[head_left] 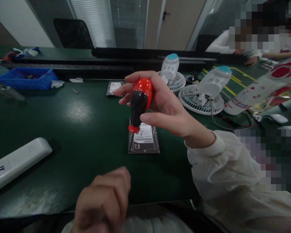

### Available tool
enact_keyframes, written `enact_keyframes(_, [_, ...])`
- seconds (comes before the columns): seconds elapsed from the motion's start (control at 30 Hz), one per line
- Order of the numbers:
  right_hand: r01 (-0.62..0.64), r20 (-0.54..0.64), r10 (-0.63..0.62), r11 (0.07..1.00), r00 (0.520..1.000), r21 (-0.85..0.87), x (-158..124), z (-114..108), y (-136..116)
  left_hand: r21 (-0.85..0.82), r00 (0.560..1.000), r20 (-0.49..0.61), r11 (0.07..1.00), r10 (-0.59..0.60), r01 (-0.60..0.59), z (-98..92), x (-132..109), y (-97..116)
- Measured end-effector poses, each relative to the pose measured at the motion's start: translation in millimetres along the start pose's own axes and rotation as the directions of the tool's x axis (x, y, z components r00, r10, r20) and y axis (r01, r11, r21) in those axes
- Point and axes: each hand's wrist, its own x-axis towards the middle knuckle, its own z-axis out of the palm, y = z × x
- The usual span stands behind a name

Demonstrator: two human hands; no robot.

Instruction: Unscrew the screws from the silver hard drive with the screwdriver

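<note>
My right hand [161, 105] is raised over the dark green table [82, 136] and grips the red and black handle of a screwdriver [140, 103]. The shaft points down toward me and is barely visible. Below the handle a hard drive [144, 139] lies flat on the table, label up. My left hand [104, 202] is close to the camera at the table's front edge, fingers curled in a fist; whether it pinches the screwdriver's tip is hidden.
A second hard drive [115, 87] lies farther back. Two white small fans [203, 94] with wires sit at the right. A blue bin [24, 78] stands back left, a white bar [14, 163] front left. Another person sits at the far right.
</note>
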Motion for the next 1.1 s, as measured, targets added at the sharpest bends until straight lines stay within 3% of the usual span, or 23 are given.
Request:
enact_keyframes(0.1, [0.002,0.008,-0.002,1.000,1.000,-0.028,0.9,-0.4,-1.0,0.169,0.959,-0.283,0.983,-0.026,0.076,-7.0,9.2,2.5])
enact_keyframes(0.2, [0.000,-0.049,-0.003,0.997,0.999,-0.074,1.0,0.8,3.0,0.287,0.853,-0.521,0.944,0.013,0.161,-6.3,16.3,4.3])
enact_keyframes(0.3, [0.007,-0.061,-0.012,0.996,0.998,-0.086,-0.2,2.0,3.9,0.372,0.768,-0.637,0.900,0.069,0.227,-3.8,18.2,1.7])
enact_keyframes(0.5, [0.042,0.014,-0.041,0.997,0.999,-0.065,-2.0,-0.5,-5.0,0.465,0.745,-0.667,0.793,0.021,0.395,-5.4,15.2,-10.3])
enact_keyframes(0.6, [0.030,-0.021,-0.032,0.997,0.999,-0.077,-1.2,-1.2,-5.3,0.484,0.741,-0.671,0.749,-0.013,0.452,-4.3,16.2,-12.8])
enact_keyframes(0.73, [-0.031,-0.078,0.021,0.992,0.997,-0.124,-1.5,-0.3,-2.7,0.496,0.752,-0.658,0.729,-0.038,0.471,-2.1,19.6,-13.9])
enact_keyframes(0.97, [0.041,0.035,-0.038,0.996,0.999,-0.075,-2.5,-1.7,-7.7,0.517,0.773,-0.630,0.698,-0.081,0.495,-0.9,21.4,-18.8])
enact_keyframes(1.1, [-0.048,-0.029,0.044,0.989,0.999,-0.138,-1.7,-1.9,-7.5,0.549,0.792,-0.603,0.671,-0.096,0.498,-0.5,21.9,-21.1])
